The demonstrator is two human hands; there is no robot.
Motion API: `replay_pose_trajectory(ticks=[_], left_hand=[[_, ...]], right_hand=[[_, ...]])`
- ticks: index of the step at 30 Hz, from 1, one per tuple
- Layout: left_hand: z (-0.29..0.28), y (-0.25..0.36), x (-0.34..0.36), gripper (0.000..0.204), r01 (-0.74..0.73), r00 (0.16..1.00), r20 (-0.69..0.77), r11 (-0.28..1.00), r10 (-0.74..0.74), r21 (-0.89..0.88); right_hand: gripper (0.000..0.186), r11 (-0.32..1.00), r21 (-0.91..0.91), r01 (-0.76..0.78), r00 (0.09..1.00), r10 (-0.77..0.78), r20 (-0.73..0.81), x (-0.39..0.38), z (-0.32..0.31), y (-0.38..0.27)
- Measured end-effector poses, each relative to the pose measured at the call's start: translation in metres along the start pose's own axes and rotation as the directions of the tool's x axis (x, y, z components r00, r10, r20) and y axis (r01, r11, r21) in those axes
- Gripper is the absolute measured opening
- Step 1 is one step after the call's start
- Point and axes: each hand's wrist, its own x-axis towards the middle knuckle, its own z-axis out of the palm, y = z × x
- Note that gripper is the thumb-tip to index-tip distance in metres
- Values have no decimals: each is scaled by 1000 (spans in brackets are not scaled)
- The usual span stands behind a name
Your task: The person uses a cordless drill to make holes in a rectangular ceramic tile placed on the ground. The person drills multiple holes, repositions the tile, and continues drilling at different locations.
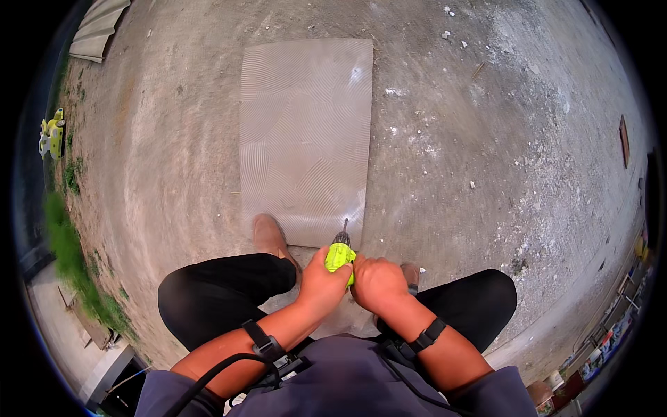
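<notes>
A lime-green power drill (340, 256) with a dark chuck and a thin bit points away from me, over the near right corner of a large grey-beige board (306, 125) with swirled, combed lines. I cannot tell whether the bit touches the board. My left hand (322, 285) wraps round the drill from the left. My right hand (381, 283) is closed on it from the right, hiding much of its handle. The board lies flat on the rough ground, its near edge beside my brown shoes (269, 235).
Rough concrete ground (458, 125) with white rubble surrounds the board. A corrugated sheet (94, 31) is at the top left, a yellow object (51, 133) and weeds (66, 243) along the left edge. A brown strip (624, 141) lies at right, with assorted clutter (604, 309) along the lower right rim.
</notes>
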Motion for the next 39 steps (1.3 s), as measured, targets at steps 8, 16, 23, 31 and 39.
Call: replay_pose_trajectory(ticks=[8,16,23,31,39], left_hand=[[-15,-9,20,61,-18,997,-72,999,21,40],[-11,55,2,57,276,961,50,951,-272,-137],[-15,42,2,58,346,938,37,921,-345,-180],[1,38,0,60,265,959,-66,953,-277,-148],[8,36,-7,65,260,956,-109,958,-273,-119]], right_hand=[[36,978,109,-180,982,185,-36,10,-9,-30],[40,984,27,-175,981,172,87,15,-42,-18],[41,971,52,-233,959,221,179,9,-29,-24],[35,967,125,-224,951,188,247,14,-40,-17],[31,948,159,-277,934,227,276,11,-33,-14]])
